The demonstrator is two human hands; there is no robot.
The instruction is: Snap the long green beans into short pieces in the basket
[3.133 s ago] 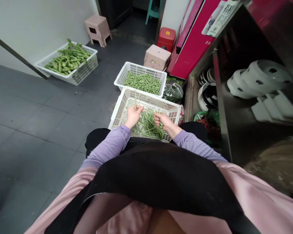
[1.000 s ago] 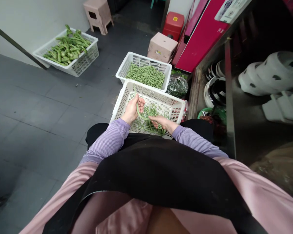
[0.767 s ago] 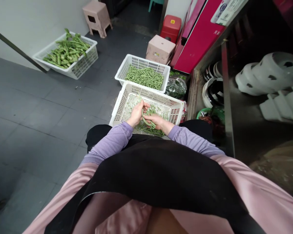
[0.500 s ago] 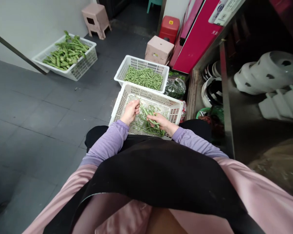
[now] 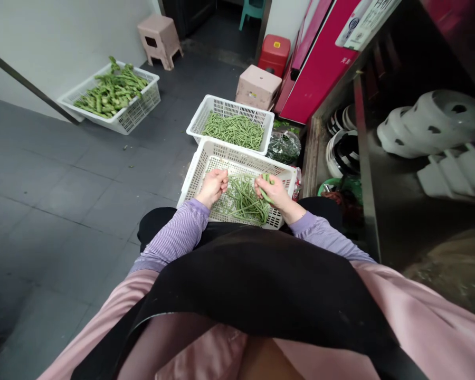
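My right hand (image 5: 272, 190) is closed around a few green bean pieces (image 5: 266, 196), above the right part of a white plastic basket (image 5: 237, 153). Over the basket's left part, my left hand (image 5: 214, 186) is pinched closed; whatever its fingertips hold is too small to make out. Between the hands, long green beans (image 5: 245, 203) and thin trimmings lie on the basket floor. Just beyond stands a second white basket (image 5: 190, 126) filled with short bean pieces (image 5: 233, 130).
A white basket of thick green stalks (image 5: 113, 95) stands by the left wall. Pink stools (image 5: 258, 87) and a red stool (image 5: 274, 54) are at the back. To the right are a plastic bag of greens (image 5: 284, 146) and a metal shelf (image 5: 368, 174) with white containers.
My right hand has moved right and slightly up with the bean pieces, away from my left hand. The long bean stretched between the hands no longer shows there. The view has tilted slightly.
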